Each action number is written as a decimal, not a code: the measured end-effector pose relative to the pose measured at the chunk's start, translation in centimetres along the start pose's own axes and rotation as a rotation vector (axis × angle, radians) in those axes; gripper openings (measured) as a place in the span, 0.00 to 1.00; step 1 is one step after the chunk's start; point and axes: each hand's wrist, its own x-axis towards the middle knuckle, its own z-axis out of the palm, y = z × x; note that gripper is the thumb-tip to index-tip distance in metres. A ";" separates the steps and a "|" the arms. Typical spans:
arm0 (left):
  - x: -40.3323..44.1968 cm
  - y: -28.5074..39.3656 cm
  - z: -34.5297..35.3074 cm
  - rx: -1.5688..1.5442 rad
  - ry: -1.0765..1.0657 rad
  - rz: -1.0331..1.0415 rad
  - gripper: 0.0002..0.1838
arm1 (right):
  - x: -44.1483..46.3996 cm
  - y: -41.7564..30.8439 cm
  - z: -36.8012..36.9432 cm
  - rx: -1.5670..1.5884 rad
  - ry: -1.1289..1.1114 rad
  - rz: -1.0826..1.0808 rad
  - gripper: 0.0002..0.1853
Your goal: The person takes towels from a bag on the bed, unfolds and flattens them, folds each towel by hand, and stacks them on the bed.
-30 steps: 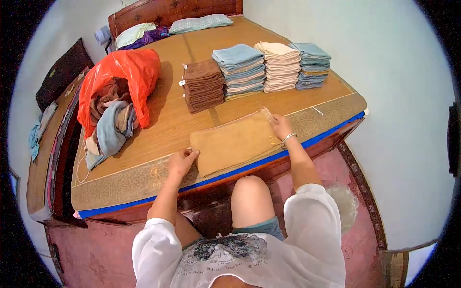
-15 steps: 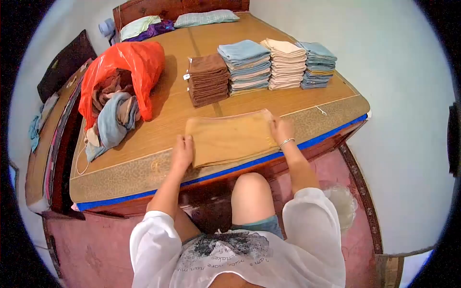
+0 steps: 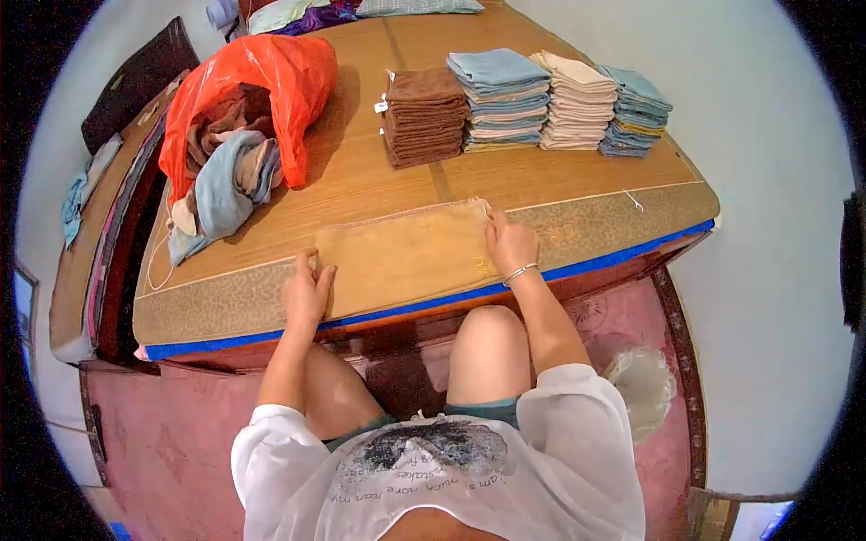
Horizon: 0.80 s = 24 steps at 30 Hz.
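A folded yellow towel (image 3: 401, 257) lies flat at the front edge of the bed, its hemmed edge facing away from me. My left hand (image 3: 307, 288) is closed on its left side, with thumb and fingers at the edge. On the opposite side, my right hand (image 3: 511, 243), with a bracelet at the wrist, pinches the towel near its far right corner. Small embroidery shows on the cloth close to my right hand. Parts of the fingertips are hidden by the hands themselves.
Beyond the towel stand folded stacks: brown towels (image 3: 424, 122), blue and mixed ones (image 3: 505, 104), cream ones (image 3: 577, 104) and more blue ones (image 3: 636, 113). A red plastic bag (image 3: 302, 99) spills rumpled cloths (image 3: 225, 194) at the left. A pale bin (image 3: 645, 383) stands on the floor.
The towel has come down flatter onto the bed edge, held at both sides. My left hand's fingers have shifted at the edge. The camera view has tilted lower.
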 end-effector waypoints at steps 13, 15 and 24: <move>1.5 6.5 3.4 0.281 -0.065 0.505 0.25 | -0.4 -7.0 -1.7 0.078 0.003 -0.421 0.26; 1.2 6.2 5.6 0.339 -0.086 0.504 0.31 | -1.5 -7.4 1.5 0.064 -0.076 -0.422 0.29; 1.2 4.5 3.8 0.414 -0.230 0.436 0.39 | -0.7 -4.4 0.9 0.011 -0.279 -0.337 0.41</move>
